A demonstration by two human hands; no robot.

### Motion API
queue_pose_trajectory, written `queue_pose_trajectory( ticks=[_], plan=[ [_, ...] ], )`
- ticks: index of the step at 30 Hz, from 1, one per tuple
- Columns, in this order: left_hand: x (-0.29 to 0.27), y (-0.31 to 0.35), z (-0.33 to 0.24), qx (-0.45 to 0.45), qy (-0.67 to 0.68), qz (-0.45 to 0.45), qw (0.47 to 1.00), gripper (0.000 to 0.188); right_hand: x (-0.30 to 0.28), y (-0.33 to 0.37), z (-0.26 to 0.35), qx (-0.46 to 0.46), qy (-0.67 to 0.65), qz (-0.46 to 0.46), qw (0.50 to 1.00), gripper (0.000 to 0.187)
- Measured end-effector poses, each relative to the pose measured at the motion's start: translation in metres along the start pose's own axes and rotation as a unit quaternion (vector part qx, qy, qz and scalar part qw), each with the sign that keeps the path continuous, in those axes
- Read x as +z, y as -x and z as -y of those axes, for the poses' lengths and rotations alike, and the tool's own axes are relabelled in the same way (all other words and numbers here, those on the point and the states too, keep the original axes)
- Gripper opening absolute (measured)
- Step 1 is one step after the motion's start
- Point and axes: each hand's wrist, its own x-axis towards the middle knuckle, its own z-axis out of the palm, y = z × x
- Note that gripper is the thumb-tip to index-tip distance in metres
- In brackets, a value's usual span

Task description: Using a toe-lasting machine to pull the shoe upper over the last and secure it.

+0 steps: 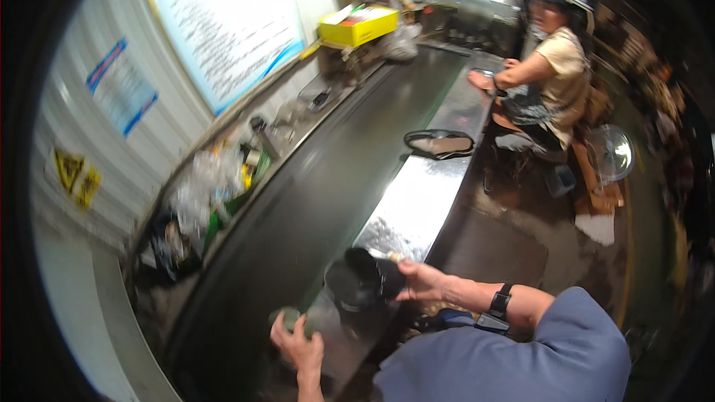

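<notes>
right hand (419,281) gripping a dark, blurred shoe (363,281), left hand (298,339) closed around a greenish round object (290,318)

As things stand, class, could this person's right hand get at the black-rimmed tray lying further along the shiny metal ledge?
Probably not without letting go: the right hand grips a black shoe, and the tray lies well up the ledge. Nothing blocks the ledge between them.
</notes>
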Motion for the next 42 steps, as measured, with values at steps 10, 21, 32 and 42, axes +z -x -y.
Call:
queue_pose_trajectory(
  ticks=[10, 21, 32, 42],
  plan=[
    [0.095, 0.048, -0.136, 0.231, 0.064, 0.150, 0.959, 0.047, -0.083, 0.013, 0.040, -0.055, -0.061, 0.029, 0.996, 0.036],
    [0.086, 0.008, -0.005, -0.574, 0.683, 0.135, 0.430, 0.038, 0.015, 0.069, -0.005, -0.364, 0.747, 0.204, 0.518, 0.032],
    [0.131, -0.008, 0.023, -0.498, 0.174, 0.038, 0.848, 0.041, -0.018, 0.005, -0.078, -0.397, 0.664, 0.126, 0.621, 0.089],
    [0.127, 0.006, -0.027, -0.586, 0.234, 0.112, 0.768, 0.056, -0.072, 0.031, -0.055, -0.292, 0.706, 0.169, 0.622, 0.079]
  ],
)
